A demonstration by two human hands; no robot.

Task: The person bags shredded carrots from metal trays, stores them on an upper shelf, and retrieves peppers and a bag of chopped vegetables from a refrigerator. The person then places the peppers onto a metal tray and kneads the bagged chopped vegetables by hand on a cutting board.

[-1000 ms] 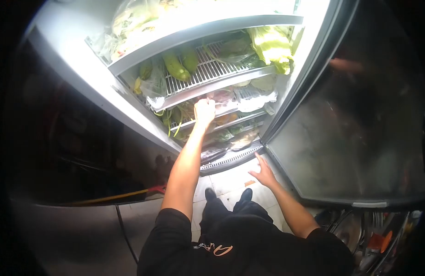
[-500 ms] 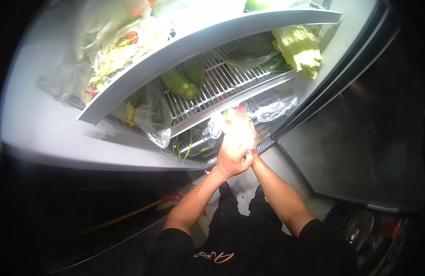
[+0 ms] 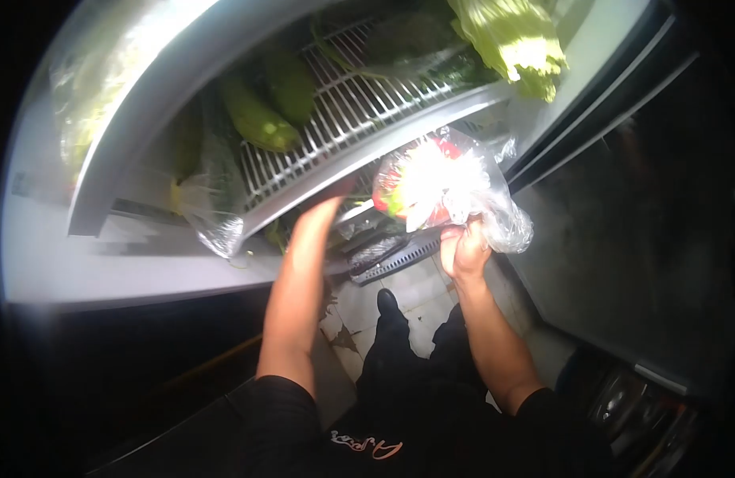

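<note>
My right hand [image 3: 467, 251] is closed around the gathered neck of a clear plastic bag [image 3: 507, 227]. Red and green vegetables [image 3: 390, 197] show through the bag, but glare washes out its middle and I cannot tell their kind. The bag hangs in front of the lower part of an opened fridge. My left hand [image 3: 340, 193] reaches below the edge of the wire shelf [image 3: 347, 88]; motion blur and shadow hide its fingers.
Long green gourds [image 3: 260, 123] lie on the wire shelf, with a leafy cabbage [image 3: 519, 48] at its right end. A knotted plastic bag [image 3: 216, 227] overhangs the left side. The dark fridge door [image 3: 622, 231] stands open at right. Tiled floor [image 3: 415, 307] lies below.
My hands were together at the bright bag; now they are apart. My right hand has taken the bag to the right, while my left has moved left, under the shelf. The view has shifted closer.
</note>
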